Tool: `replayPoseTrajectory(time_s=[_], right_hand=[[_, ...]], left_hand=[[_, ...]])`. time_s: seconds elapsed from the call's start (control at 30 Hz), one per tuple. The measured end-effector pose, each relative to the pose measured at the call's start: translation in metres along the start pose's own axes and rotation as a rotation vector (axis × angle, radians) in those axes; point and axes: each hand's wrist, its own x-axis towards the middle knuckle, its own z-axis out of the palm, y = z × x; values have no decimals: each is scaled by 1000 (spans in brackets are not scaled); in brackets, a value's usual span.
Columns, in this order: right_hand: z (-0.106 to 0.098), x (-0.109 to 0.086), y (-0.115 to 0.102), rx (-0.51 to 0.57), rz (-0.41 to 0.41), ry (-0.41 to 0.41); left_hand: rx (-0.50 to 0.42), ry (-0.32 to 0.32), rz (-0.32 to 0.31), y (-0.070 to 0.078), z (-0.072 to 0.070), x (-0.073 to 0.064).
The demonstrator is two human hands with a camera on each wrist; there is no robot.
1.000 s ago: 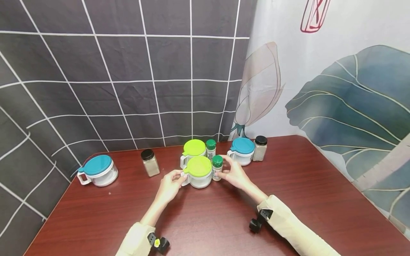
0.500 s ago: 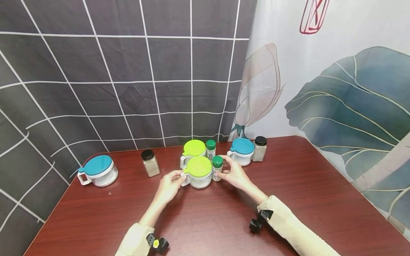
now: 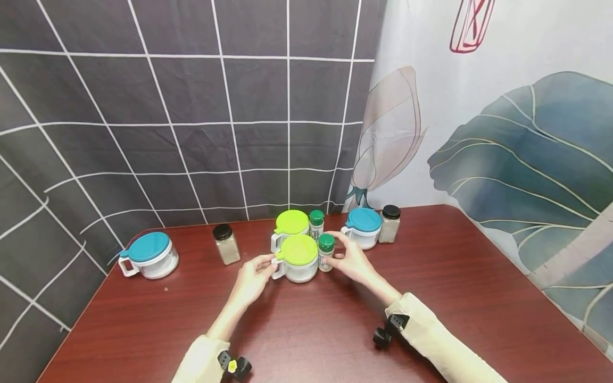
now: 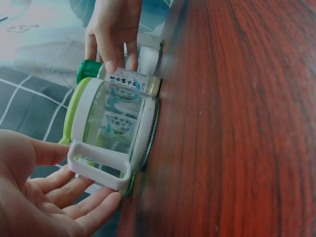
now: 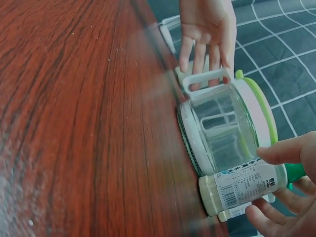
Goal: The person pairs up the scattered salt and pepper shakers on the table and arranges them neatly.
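Note:
In the head view, two lime-lidded glass seasoning jars stand one behind the other. My left hand is at the white handle of the front jar, thumb against its upper end and fingers behind it. The rear jar is partly covered by the front one. Close against the front jar's right side stands a green-capped spice bottle. My right hand holds this bottle, thumb on the label and fingers round the far side. A second green-capped spice bottle stands behind, beside the rear jar.
On the reddish wooden table, a blue-lidded jar and a black-capped bottle stand to the left. Another blue-lidded jar and black-capped bottle are at the right. A grey gridded cloth hangs behind.

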Motion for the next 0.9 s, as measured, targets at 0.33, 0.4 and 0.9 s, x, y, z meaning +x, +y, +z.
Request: replayPoseTrajectory(time_s=[0.33, 0.4, 0.9], right_hand=[[0, 0, -2, -1, -20, 1], [-2, 1, -5, -11, -39, 1], [-5, 9, -25, -59, -137, 63]], left_hand=[[-9, 0, 12, -2, -7, -2], [-8, 4, 27, -2, -10, -2], [42, 49, 115, 4, -35, -6]])
